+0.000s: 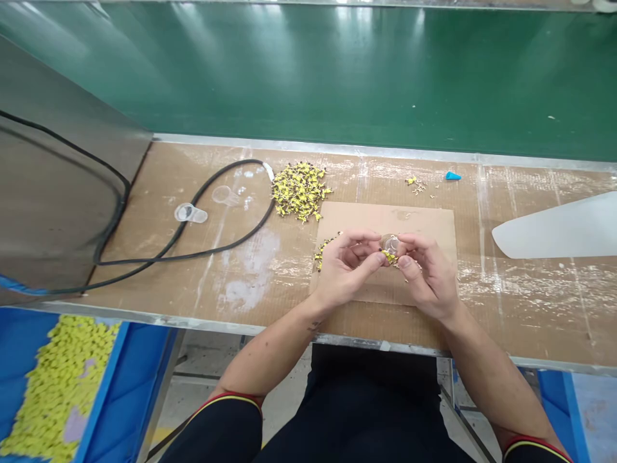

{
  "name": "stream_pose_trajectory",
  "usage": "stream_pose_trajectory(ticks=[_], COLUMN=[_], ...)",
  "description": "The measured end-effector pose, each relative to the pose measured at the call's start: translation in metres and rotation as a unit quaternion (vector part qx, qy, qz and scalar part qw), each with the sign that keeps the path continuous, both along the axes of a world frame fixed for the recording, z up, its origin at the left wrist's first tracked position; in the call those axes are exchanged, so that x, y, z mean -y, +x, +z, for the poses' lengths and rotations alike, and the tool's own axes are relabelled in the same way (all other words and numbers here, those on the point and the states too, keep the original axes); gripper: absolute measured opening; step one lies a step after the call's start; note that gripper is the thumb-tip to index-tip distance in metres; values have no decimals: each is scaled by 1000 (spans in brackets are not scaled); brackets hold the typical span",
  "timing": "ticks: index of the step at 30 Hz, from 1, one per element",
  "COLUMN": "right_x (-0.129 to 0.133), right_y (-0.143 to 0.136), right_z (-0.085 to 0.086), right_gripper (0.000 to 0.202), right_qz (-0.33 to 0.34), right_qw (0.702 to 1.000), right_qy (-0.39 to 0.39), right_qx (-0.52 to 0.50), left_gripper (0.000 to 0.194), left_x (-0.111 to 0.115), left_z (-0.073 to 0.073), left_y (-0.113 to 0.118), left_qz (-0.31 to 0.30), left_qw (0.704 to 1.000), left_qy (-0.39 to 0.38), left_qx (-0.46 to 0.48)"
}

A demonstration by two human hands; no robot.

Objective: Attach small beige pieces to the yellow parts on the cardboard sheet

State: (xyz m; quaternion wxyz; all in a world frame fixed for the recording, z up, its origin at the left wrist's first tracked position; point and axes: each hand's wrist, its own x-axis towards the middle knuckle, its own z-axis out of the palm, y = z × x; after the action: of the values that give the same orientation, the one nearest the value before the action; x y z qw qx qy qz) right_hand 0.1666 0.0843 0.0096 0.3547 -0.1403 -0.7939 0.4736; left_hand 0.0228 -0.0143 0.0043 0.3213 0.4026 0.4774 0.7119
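Over a cardboard sheet (385, 222), my left hand (348, 265) and my right hand (428, 267) meet fingertip to fingertip. Between them is a tiny yellow figure (388, 256) with dark ends, pinched by my left thumb and fingers. My right thumb and forefinger close in at its other side; what they grip is too small to make out. A round clear piece (389, 243) shows just behind the figure; whether it is held or lies on the sheet, I cannot tell. Partly behind my left hand, several more yellow and black pieces (319, 254) rest at the sheet's left edge.
A heap of yellow and black pieces (299, 190) lies left of the sheet. A looped black cable (231, 247) and clear plastic scoops (191, 213) are further left. At the right are a blue cone-shaped cap (453, 176) and a white panel (559, 228). A blue bin (108, 392) stands below left.
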Motion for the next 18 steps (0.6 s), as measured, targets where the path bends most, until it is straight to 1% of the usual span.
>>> stream_pose_trajectory(ticks=[3, 6, 8, 10, 13, 15, 16, 17, 18], right_x=[0, -2, -5, -9, -16, -21, -23, -25, -27], right_y=[0, 2, 4, 8, 14, 17, 18, 19, 20], right_z=[-1, 1, 2, 3, 1, -1, -2, -3, -3], right_gripper=[27, 28, 31, 33, 32, 28, 26, 25, 24], right_qz=[-8, -18, -23, -38, -80, -109, -121, -130, -137], right_qw=[1000, 1000, 999, 999, 995, 992, 990, 989, 987], right_qy=[0, 10, 22, 35, 53, 62, 67, 75, 82], right_qx=[6, 6, 2, -2, -2, 2, 7, 13, 18], left_gripper=[18, 22, 27, 33, 36, 28, 26, 24, 24], left_x=[0, -1, -1, -1, 2, 5, 8, 10, 14], left_z=[3, 4, 3, 0, -9, -15, -17, -18, -18], left_y=[0, 1, -4, -17, -55, -86, -100, -113, -123], left_qz=[-8, 2, 25, 67, 163, 248, 344, 410, 451], left_qw=[1000, 1000, 999, 997, 986, 968, 938, 910, 888], left_qy=[-12, -18, -25, -33, -34, -32, -29, -36, -50], left_qx=[1, 4, 7, 7, -3, -19, -38, -55, -74])
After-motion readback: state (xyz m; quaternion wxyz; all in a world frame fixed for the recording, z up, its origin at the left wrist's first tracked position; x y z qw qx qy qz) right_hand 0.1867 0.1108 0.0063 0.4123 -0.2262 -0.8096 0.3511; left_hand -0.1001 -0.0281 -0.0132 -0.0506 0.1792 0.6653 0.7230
